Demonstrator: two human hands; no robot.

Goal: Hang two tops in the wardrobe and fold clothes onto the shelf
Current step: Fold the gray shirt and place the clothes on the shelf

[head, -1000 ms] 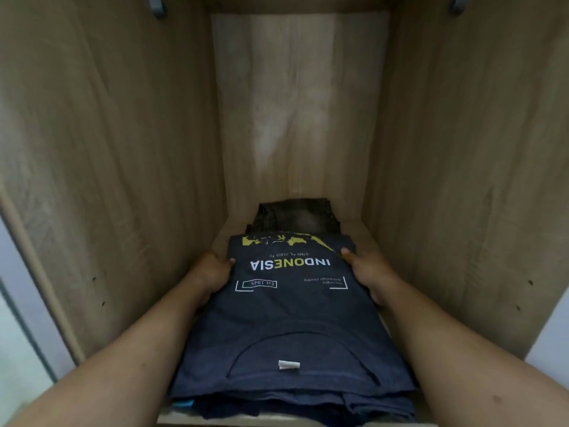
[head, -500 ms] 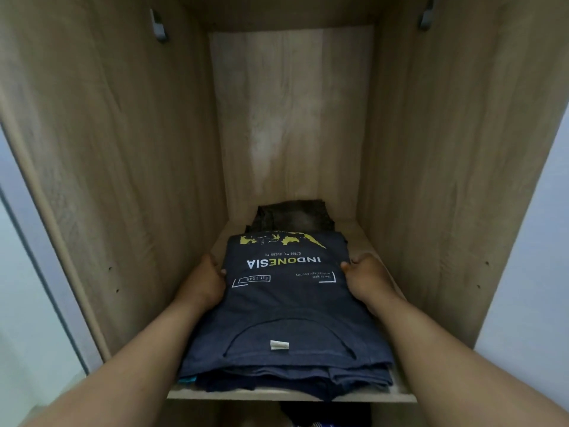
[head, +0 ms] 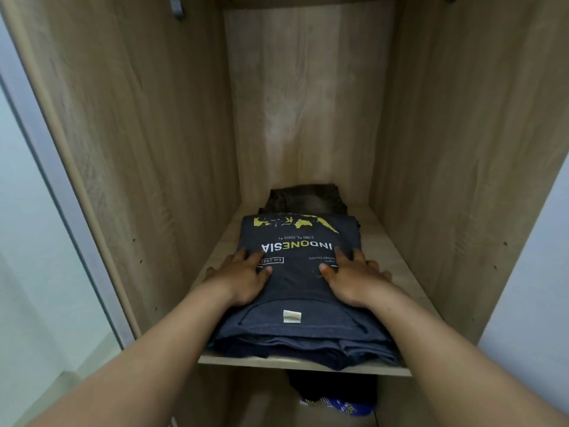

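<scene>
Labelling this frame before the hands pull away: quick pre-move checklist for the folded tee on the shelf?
1. Navy T-shirt lies folded on the stack: ok.
2. Stack fully on the wooden shelf, front folds at the front lip: ok.
3. Left hand flat on the shirt, fingers straight, gripping nothing: ok.
4. Right hand flat on the shirt, gripping nothing: ok.
5. Dark folded garment behind the stack, not pushed out of shape: ok.
6. Two tops hung: cannot tell, no hanging clothes in view.

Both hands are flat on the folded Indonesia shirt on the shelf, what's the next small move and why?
Probably lift both hands off and draw back: the shirt lies folded on the shelf, left hand and right hand only resting flat on it.
</scene>
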